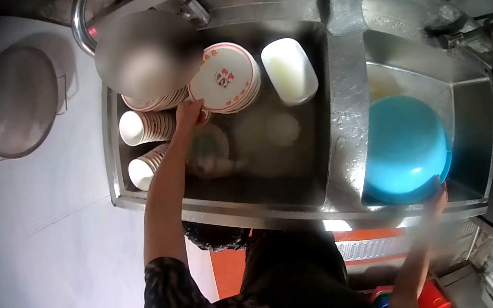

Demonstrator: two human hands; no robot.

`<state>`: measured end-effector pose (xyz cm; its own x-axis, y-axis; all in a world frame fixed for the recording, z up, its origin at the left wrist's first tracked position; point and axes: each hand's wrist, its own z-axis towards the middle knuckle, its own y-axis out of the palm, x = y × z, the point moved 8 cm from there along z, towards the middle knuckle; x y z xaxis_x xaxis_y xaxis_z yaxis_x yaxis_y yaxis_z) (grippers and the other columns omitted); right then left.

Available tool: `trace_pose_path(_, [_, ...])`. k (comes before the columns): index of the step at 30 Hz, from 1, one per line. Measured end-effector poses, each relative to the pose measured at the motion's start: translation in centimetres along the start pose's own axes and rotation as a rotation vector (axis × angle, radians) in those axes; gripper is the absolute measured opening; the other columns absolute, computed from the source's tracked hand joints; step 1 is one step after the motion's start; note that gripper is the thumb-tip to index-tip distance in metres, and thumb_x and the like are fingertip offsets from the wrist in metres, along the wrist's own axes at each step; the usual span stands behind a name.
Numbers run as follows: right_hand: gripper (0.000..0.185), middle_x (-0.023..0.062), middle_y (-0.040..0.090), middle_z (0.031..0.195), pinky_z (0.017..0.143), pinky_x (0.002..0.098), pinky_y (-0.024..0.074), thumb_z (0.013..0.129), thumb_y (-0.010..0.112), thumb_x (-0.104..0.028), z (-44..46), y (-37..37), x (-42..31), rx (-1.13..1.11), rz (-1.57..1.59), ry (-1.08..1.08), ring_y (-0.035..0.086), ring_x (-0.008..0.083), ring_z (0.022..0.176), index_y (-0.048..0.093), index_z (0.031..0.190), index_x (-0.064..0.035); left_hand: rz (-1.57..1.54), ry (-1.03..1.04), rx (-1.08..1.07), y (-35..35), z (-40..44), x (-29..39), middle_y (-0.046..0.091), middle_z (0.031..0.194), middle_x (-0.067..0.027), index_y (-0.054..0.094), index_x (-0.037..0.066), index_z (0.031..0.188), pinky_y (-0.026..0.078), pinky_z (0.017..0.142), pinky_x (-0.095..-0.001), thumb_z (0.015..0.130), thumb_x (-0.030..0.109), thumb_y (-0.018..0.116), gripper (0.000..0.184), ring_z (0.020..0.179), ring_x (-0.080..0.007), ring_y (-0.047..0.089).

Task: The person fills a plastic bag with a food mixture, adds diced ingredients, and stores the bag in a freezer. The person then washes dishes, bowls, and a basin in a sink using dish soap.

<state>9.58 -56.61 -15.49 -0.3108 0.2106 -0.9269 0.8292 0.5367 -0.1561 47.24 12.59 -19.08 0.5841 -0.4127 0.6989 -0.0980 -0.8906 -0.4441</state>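
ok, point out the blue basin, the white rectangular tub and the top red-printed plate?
Blue basin [404, 142], head view, middle of its rounded surface
White rectangular tub [289, 72], head view, middle of its inside
Top red-printed plate [223, 80], head view, center print

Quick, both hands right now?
Left hand: fingers at the edge of the stacked plates; grip unclear.
Right hand: at the blue basin's rim; grip unclear.

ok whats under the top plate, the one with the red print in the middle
Under the top plate, rims of more stacked plates show; their faces are covered.
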Motion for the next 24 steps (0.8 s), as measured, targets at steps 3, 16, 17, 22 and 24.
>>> trace_pose_path(3, [0.025,0.0107,0.058,0.100,0.081,0.0337,0.0427,0.087,0.050,-0.008,-0.8,2.1,-1.9,0.025,-0.072,0.052,0.054,0.0202,0.091,0.054,0.111,0.0008,-0.068,-0.034,-0.013,0.3,-1.0,-0.4,0.059,0.065,-0.0119,0.057,-0.006,0.078,0.047,0.042,-0.0287,0.079,0.018,0.054,0.024,0.049,-0.0178,0.058])
trace_pose_path(16, [0.031,0.0115,0.056,0.110,0.093,0.0370,0.0376,0.087,0.053,-0.017,-2.3,3.8,-3.7,-0.058,0.155,0.249,0.051,0.0251,0.102,0.051,0.112,0.0017,-0.731,0.132,-0.222,-1.6,-10.0,-4.4,0.055,0.094,-0.0087,0.046,0.002,0.111,0.051,0.064,-0.0308,0.065,-0.004,0.051,0.047,0.083,-0.0209,0.057])
trace_pose_path(17, [0.033,0.0117,0.056,0.110,0.093,0.0372,0.0377,0.087,0.053,-0.018,-2.1,3.3,-4.1,-0.035,0.170,0.242,0.051,0.0250,0.102,0.050,0.113,0.0019,-0.722,0.131,-0.232,-0.7,-10.9,-4.5,0.055,0.094,-0.0087,0.046,0.002,0.111,0.051,0.064,-0.0308,0.065,-0.004,0.051,0.047,0.083,-0.0209,0.057])
trace_pose_path(22, [0.034,0.0104,0.056,0.104,0.089,0.0364,0.0396,0.088,0.054,-0.022,-0.9,4.4,-2.8,-0.041,0.237,0.248,0.052,0.0225,0.097,0.050,0.111,0.0018,-0.687,-0.254,-0.396,1.6,-13.0,-11.1,0.057,0.092,-0.0107,0.044,-0.005,0.110,0.056,0.061,-0.0390,0.064,-0.002,0.050,0.047,0.081,-0.0277,0.060])
trace_pose_path(24, [0.032,0.0086,0.057,0.098,0.085,0.0350,0.0413,0.087,0.054,-0.022,0.0,4.6,-3.3,-0.050,0.242,0.210,0.053,0.0200,0.092,0.052,0.109,0.0012,-0.560,-0.271,-0.430,3.8,-13.1,-9.7,0.057,0.093,-0.0103,0.042,-0.002,0.114,0.056,0.057,-0.0390,0.063,-0.002,0.050,0.051,0.081,-0.0289,0.060])
